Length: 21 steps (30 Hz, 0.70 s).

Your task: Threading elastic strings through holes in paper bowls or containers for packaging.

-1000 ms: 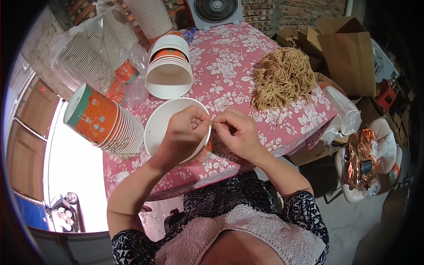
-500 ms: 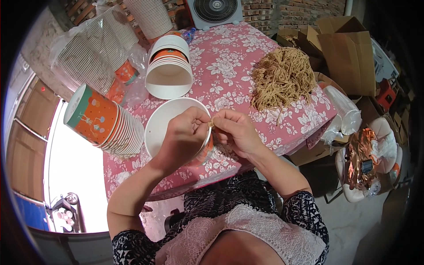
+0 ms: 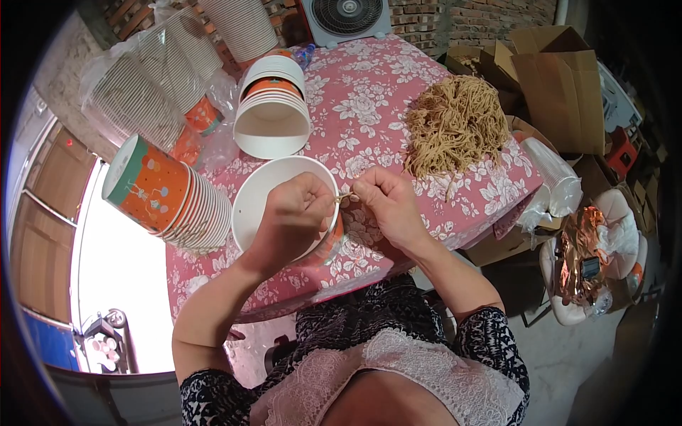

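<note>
So the cord [image 3: 346, 196] is being pinched by the right hand [image 3: 389, 207], running leftward to the right rim of the bucket [image 3: 250, 188], where the left hand [image 3: 295, 209] is being held closed (what's inside can't be told, tbh).

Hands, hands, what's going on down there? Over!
Left hand curled at rim of white bucket, grip unclear. Right hand pinching tan cord there. Cord pile off to the right, not in the way.

right hand [image 3: 389, 206]: farther from left hand [image 3: 298, 206] | tan strand [image 3: 345, 196]: more exposed
</note>
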Available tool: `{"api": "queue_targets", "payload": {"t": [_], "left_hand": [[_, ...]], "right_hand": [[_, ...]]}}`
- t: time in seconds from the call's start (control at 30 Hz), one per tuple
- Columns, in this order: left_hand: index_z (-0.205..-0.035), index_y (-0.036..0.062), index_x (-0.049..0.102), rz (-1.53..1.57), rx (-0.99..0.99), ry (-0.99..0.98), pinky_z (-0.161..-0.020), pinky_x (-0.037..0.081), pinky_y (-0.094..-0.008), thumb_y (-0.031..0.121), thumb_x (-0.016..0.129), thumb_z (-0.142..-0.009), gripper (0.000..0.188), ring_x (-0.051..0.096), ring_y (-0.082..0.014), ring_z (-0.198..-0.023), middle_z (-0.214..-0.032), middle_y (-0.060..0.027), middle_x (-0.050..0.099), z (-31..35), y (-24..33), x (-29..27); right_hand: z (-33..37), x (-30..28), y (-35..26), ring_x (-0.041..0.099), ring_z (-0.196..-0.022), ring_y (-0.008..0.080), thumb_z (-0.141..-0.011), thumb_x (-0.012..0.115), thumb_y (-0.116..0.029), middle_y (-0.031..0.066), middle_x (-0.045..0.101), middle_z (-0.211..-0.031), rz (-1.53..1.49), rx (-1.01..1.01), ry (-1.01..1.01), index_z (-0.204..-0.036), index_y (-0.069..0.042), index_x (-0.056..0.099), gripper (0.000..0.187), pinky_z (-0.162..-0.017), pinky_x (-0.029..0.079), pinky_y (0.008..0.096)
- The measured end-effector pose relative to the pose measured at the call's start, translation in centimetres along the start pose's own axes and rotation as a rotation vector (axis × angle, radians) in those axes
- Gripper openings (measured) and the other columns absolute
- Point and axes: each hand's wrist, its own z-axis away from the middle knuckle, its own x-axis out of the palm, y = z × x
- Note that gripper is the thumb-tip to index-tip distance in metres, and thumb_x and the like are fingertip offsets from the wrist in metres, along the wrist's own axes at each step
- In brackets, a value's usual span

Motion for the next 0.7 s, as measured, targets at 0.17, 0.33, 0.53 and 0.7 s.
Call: {"api": "queue_targets", "payload": {"t": [0.17,0.33,0.53,0.7], "left_hand": [[-0.073,-0.0001,0.054,-0.229,0.097,0.064,-0.047,0.042,-0.0275,0.002,0.051,-0.084,0.012,0.052,-0.0094,-0.051,-0.061,-0.0068,0.056,-0.2,-1.5,-0.4],[-0.073,-0.0004,0.054,-0.197,-0.011,0.015,-0.051,0.044,-0.0288,0.004,0.052,-0.082,0.010,0.052,-0.0098,-0.055,-0.063,-0.0071,0.056,0.1,-1.5,-0.8],[-0.097,-0.0026,0.061,-0.327,0.104,-0.151,-0.073,0.049,-0.0271,0.002,0.050,-0.088,0.014,0.061,-0.0118,-0.072,-0.084,-0.0056,0.064,-1.0,1.0,-7.5],[-0.108,0.0127,0.066,-1.060,0.434,-0.100,-0.112,0.031,-0.0438,-0.003,0.065,-0.079,0.033,0.030,-0.0385,-0.139,-0.152,-0.0147,0.035,0.2,-2.0,-13.3]], "right_hand": [[0.3,-0.6,0.3,0.045,-0.068,0.0031,-0.097,0.057,-0.012,-0.0047,0.052,-0.072,0.225,-0.115,0.055,-0.082,-0.003,0.056,0.017,-0.059,0.041,0.0217],[0.4,-0.8,0.3,0.045,-0.068,0.0033,-0.097,0.057,-0.012,-0.0047,0.052,-0.072,0.235,-0.070,0.051,-0.082,-0.003,0.056,0.018,-0.059,0.041,0.0221],[0.7,-1.9,-0.6,0.043,-0.066,0.0033,-0.097,0.058,-0.018,-0.0055,0.050,-0.075,0.138,0.025,-0.058,-0.108,-0.003,0.059,0.018,-0.057,0.036,0.0207],[1.8,-2.8,-5.2,0.041,-0.057,0.0051,-0.095,0.060,-0.021,-0.0046,0.047,-0.071,-0.009,0.062,-0.115,-0.124,0.001,0.055,0.037,-0.051,0.031,0.0197]]}}
